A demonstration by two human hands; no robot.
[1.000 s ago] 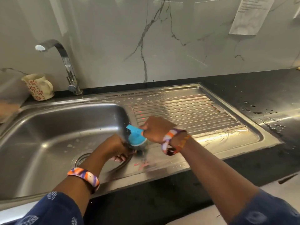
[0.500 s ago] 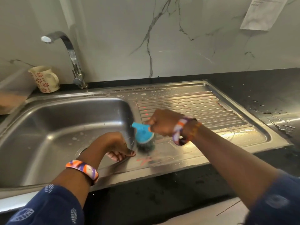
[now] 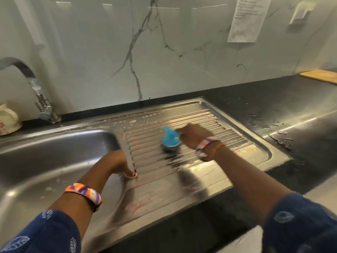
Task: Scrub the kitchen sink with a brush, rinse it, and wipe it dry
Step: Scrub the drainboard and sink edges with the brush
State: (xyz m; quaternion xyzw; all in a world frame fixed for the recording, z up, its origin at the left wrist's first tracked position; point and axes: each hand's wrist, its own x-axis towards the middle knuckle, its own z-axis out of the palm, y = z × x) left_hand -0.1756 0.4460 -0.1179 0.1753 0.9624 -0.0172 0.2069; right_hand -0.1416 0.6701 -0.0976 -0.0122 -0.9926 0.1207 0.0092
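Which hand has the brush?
The right hand grips the blue brush on the ribbed drainboard; the left hand rests at the basin edge.

The brush (image 3: 170,141) is standing on the drainboard (image 3: 209,172) right of the basin (image 3: 54,157), the right hand (image 3: 194,135) lying just beside it, the left hand (image 3: 116,164) resting on the basin's edge, the tap (image 3: 36,92) standing behind.

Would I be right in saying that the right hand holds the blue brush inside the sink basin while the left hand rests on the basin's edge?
Not quite: in the head view the right hand holds the blue brush on the ribbed drainboard, not inside the basin. The left hand does rest on the basin's edge.
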